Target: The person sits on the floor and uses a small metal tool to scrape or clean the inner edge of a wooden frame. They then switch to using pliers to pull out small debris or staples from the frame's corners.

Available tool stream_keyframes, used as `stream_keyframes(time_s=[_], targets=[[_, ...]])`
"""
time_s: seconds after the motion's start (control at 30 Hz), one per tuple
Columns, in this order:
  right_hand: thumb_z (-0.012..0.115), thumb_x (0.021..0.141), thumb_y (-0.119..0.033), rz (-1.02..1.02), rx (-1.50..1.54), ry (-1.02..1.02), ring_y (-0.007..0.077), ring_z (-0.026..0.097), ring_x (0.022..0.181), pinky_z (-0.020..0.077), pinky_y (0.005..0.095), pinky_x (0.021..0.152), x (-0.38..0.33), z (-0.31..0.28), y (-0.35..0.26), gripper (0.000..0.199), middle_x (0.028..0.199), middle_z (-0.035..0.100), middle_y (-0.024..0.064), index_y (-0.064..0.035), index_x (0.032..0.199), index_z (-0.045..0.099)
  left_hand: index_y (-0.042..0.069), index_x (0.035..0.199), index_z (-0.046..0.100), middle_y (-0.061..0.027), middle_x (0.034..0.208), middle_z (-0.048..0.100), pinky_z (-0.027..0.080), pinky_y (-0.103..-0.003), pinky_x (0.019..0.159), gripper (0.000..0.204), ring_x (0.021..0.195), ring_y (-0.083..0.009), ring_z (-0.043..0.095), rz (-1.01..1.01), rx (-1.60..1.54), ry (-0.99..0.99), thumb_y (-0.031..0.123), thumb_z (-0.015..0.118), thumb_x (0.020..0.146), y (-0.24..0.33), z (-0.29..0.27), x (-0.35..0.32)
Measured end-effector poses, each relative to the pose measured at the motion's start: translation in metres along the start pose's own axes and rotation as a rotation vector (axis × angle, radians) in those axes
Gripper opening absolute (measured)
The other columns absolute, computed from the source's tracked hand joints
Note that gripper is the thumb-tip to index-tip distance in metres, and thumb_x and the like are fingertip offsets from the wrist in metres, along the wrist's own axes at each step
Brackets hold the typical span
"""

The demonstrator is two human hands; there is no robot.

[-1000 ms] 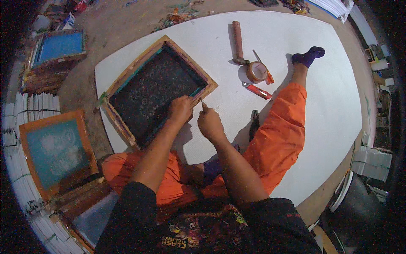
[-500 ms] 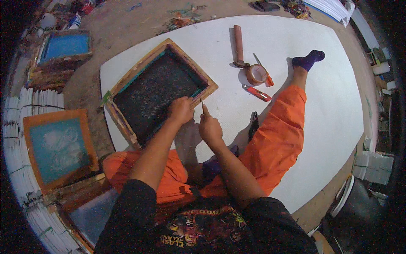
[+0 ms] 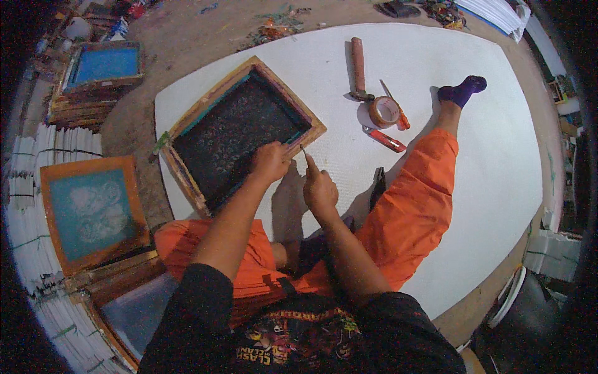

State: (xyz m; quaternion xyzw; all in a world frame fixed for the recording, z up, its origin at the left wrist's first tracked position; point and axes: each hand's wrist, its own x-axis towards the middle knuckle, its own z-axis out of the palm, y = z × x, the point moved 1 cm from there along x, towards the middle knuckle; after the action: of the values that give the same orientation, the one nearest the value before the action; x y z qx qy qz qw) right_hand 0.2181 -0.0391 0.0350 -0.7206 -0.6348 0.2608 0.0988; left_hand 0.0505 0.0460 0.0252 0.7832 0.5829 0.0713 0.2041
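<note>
A wooden-framed printing screen point(image 3: 230, 128) with dark mesh lies tilted across the white board. My left hand point(image 3: 272, 163) is closed over the bar of its near right side. Just right of that, my right hand point(image 3: 320, 191) grips a slim, pointed tool point(image 3: 303, 150), its index finger stretched along it; most of the tool is hidden in the fist. The tip is at the frame's outer edge, close to the right corner; whether it touches the wood I cannot tell.
Beyond my hands on the white board point(image 3: 486, 187) lie a hammer point(image 3: 357, 65), a tape roll point(image 3: 384, 111), a red utility knife point(image 3: 384, 139) and an orange-handled tool point(image 3: 403, 119). Left are more screens point(image 3: 93, 215) and paper stacks point(image 3: 23, 165). My outstretched leg point(image 3: 414, 206) borders the right.
The view has shifted slightly, so the scene sits a little further right. My right hand and its tool have moved slightly along the frame's edge; the left hand keeps its hold.
</note>
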Motion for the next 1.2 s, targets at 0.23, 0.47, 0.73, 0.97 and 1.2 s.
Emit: stream_keyframes(time_s=[0.23,0.47,0.73,0.97,1.2], targets=[[0.055,0.108,-0.029,0.201,1.189,-0.229,0.0126,0.048,0.049,0.0389,0.0267,0.043,0.017,0.031,0.028,0.047,0.071,0.055,0.0023,-0.0191,0.153,0.051,0.004,0.103,0.073,-0.0184,0.1,0.069,0.057,-0.05,0.084,0.028,0.095,-0.0407,0.069,-0.012,0.026,-0.019,0.017,0.076,0.078,0.0,0.006,0.002],[0.056,0.107,-0.037,0.588,2.085,-0.737,0.0068,0.035,0.046,0.0264,0.0211,0.038,0.015,0.007,0.038,0.027,0.068,0.047,-0.0036,-0.0329,0.133,0.063,0.006,0.112,0.073,-0.0179,0.102,0.069,0.057,-0.049,0.086,0.036,0.097,-0.0395,0.07,-0.032,0.051,-0.033,0.021,0.077,0.079,0.001,0.005,0.002],[0.059,0.103,-0.021,-0.029,0.683,-0.033,0.0249,0.064,0.058,0.0544,0.0387,0.054,0.0,-0.005,0.03,0.048,0.099,0.076,0.0138,-0.0176,0.151,0.054,0.008,0.112,0.074,-0.0179,0.103,0.072,0.057,-0.051,0.085,0.04,0.096,-0.038,0.071,-0.11,0.04,0.021,0.028,0.08,0.078,-0.004,0.02,0.002],[0.06,0.101,-0.024,-0.013,0.168,-0.047,0.0458,0.07,0.082,0.0538,0.0545,0.071,-0.014,-0.028,0.008,0.043,0.091,0.073,0.024,-0.0244,0.144,0.061,0.009,0.108,0.075,-0.0181,0.097,0.073,0.057,-0.05,0.083,0.041,0.093,-0.0387,0.072,-0.132,-0.069,0.037,0.034,0.083,0.077,-0.005,0.022,-0.003],[0.058,0.102,-0.025,0.002,0.077,-0.078,0.0438,0.071,0.079,0.0538,0.0545,0.07,-0.012,-0.029,-0.001,0.044,0.088,0.072,0.0234,-0.0259,0.146,0.059,0.008,0.113,0.075,-0.0181,0.097,0.073,0.057,-0.05,0.083,0.044,0.092,-0.0388,0.072,-0.105,-0.072,0.071,0.033,0.083,0.077,-0.019,0.034,-0.003]])
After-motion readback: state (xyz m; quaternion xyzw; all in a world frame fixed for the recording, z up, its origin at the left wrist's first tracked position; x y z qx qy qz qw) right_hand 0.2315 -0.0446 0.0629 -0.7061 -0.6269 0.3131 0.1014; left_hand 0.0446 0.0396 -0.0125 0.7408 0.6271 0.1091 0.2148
